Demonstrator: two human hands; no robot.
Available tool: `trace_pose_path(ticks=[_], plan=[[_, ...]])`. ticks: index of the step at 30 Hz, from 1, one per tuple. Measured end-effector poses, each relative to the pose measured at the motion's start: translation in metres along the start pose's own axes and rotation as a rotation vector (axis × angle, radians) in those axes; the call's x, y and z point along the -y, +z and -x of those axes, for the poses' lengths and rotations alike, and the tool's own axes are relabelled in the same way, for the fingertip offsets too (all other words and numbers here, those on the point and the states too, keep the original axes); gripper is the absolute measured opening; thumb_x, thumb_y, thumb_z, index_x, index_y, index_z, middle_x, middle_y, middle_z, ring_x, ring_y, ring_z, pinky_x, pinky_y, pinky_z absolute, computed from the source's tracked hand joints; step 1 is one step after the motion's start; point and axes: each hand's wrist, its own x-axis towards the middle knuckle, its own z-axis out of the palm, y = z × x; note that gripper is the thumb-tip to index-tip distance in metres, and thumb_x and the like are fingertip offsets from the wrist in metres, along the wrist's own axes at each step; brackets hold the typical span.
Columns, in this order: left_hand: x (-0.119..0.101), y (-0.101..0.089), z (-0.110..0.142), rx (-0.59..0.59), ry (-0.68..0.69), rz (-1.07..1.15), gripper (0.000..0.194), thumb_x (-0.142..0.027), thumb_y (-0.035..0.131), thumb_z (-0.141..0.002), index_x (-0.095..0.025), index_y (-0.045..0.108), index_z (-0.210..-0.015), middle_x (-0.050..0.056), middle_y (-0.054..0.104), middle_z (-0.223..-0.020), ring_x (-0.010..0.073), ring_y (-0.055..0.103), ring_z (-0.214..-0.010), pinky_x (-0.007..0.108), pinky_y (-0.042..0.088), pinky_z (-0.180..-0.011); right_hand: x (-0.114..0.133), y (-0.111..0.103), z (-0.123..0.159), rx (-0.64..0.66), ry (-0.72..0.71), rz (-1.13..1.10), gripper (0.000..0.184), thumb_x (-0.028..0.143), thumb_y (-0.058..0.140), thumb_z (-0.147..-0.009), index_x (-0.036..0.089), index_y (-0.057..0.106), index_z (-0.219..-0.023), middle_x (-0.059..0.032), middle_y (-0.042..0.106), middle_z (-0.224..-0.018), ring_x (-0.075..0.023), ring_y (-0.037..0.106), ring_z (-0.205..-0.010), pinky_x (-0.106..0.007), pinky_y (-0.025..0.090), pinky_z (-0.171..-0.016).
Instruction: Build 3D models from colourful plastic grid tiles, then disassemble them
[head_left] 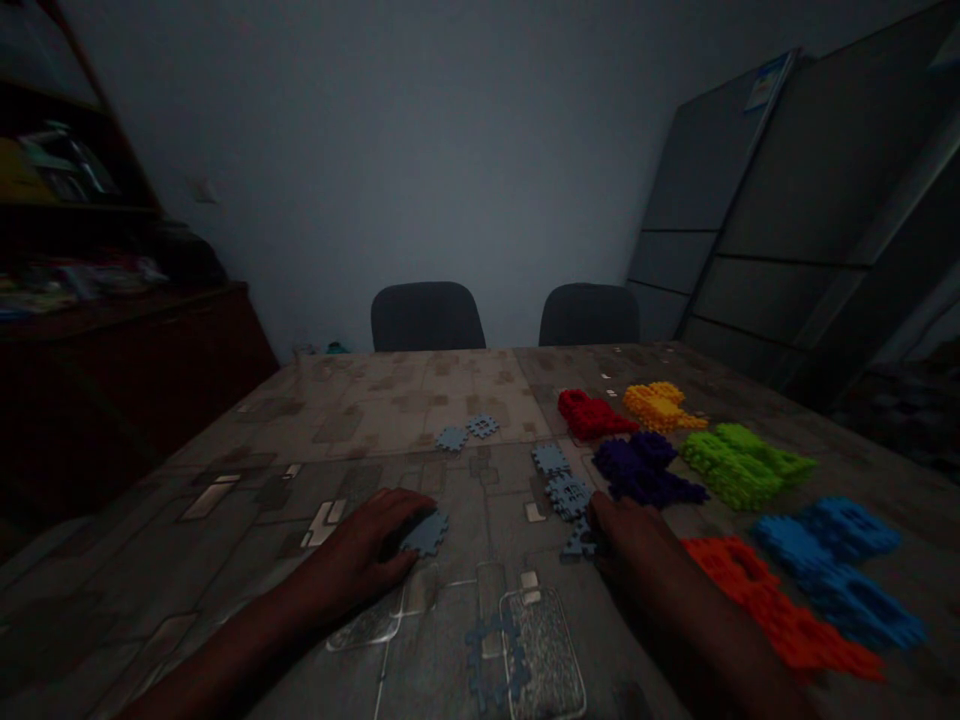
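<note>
My left hand [386, 530] has its thumb and fingers closed on the left side of a grey-blue interlocking puzzle piece [427, 534], which lies at the table surface. On the other side, my right hand [619, 530] has curled fingers at a grey-blue puzzle piece with notched edges [579, 542]; the fingertips are partly hidden. Just beyond it are a grey-blue piece with slots [568, 494] and a solid one [551, 459], edge to edge. Nearer me, a square grey-blue frame piece [474, 660] lies flat between my forearms.
Two more grey-blue pieces [451, 438] lie farther back. To the right are heaps of toothed pieces: red [589, 415], yellow [658, 405], purple [641, 468], green [739, 465], blue [817, 545] and orange [757, 590]. Two chairs [427, 315] stand behind the patterned table [360, 400].
</note>
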Motion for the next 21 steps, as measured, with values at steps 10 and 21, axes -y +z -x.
trace_pose_path(ticks=[10,21], plan=[[-0.021,-0.002,-0.010,-0.009,-0.162,0.069,0.063,-0.026,0.066,-0.075,-0.023,0.052,-0.137,0.010,0.062,-0.126,0.0284,0.060,-0.112,0.043,0.049,-0.096,-0.013,-0.004,0.016,-0.157,-0.076,-0.093,0.027,0.016,0.060,-0.082,0.021,0.064,-0.109,-0.0122,0.066,-0.112,-0.0292,0.062,-0.099,-0.039,0.047,-0.082],[-0.045,0.028,-0.126,-0.098,-0.188,0.275,0.065,-0.020,0.076,-0.070,-0.016,0.057,-0.132,0.011,0.067,-0.115,0.0257,0.064,-0.104,0.037,0.050,-0.094,0.023,0.032,0.038,-0.160,-0.449,0.072,0.029,0.012,0.074,-0.073,0.025,0.063,-0.096,-0.0003,0.074,-0.092,-0.0222,0.069,-0.082,-0.029,0.046,-0.069]])
